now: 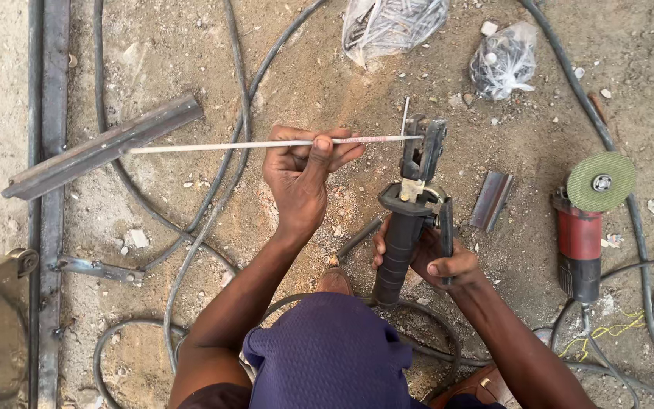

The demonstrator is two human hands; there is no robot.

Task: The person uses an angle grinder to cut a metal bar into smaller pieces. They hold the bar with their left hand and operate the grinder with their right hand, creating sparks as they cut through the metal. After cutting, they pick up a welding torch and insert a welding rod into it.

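Seating rod (266,144) into holder (410,208) clamp.
Left hand (300,170) pinching rod, right hand (437,257) squeezing holder lever; keep rod level, push fully in.

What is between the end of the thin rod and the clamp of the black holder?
Nothing visible. The left hand holds the thin rod level, and its right end already reaches the clamp at the top of the black holder, which the right hand grips by the handle.
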